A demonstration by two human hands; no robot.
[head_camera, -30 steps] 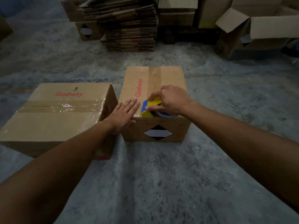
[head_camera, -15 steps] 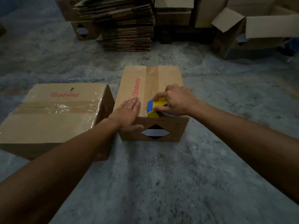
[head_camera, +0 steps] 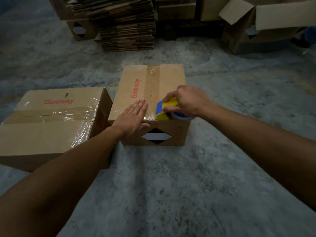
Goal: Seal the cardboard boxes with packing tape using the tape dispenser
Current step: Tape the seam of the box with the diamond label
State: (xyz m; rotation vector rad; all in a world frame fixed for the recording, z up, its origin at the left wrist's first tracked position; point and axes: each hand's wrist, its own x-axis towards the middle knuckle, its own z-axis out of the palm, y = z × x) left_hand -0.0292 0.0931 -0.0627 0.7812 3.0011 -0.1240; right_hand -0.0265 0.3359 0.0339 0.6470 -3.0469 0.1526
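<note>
Head view: right hand [head_camera: 188,101] fingers grip the tape dispenser [head_camera: 165,109] at the box [head_camera: 135,86] edge; left hand [head_camera: 134,117] lies flat.

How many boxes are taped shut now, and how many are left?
Done: the brown cardboard box on the left has shiny tape over its seam. In hand: the right hand runs the yellow-and-blue tape dispenser along the middle brown box; the left hand presses flat. Left: the open-flapped box behind.

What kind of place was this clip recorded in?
Probably a warehouse or packing area: a bare concrete floor, a tall stack of flattened cartons at the back, and open boxes beside it. Two printed boxes sit on the floor, one being taped with a dispenser.
</note>
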